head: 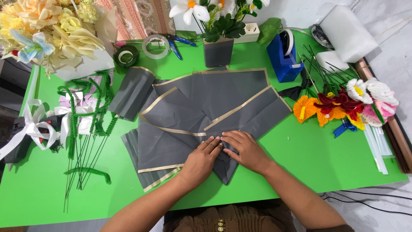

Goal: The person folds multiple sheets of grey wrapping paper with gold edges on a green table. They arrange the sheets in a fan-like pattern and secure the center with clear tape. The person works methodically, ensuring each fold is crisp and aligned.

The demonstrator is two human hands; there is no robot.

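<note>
Hands come first, nearest the camera: the left hand (201,160) and the right hand (245,149) lie flat and close together, fingertips almost meeting, both pressing down on the lower point of a fan of grey wrapping sheets (206,111) edged in gold. Neither hand is clenched or gripping; the palms and fingers are spread, pinning the paper where the sheets converge near the front edge of the green table (300,163). The step in hand looks like gathering and creasing the overlapped sheets at their common corner, and a next move would call for keeping that corner pinned with one hand while the other folds or lifts, since the layers could slip apart. To the left lie green pipe-cleaner stems (88,129) on thin wires, with white ribbon (34,126) beside them. To the right rests a bunch of handmade flowers (343,105) in orange, red, pink and white, well apart from the hands. Further back stands a blue tape dispenser (283,56), and a grey-wrapped vase (218,52) of white blooms just beyond the paper. A clear tape roll (155,46) and blue-handled pliers (178,43), or possibly scissors, sit near the far edge, and a large cream bouquet (51,30) fills the far left corner.
</note>
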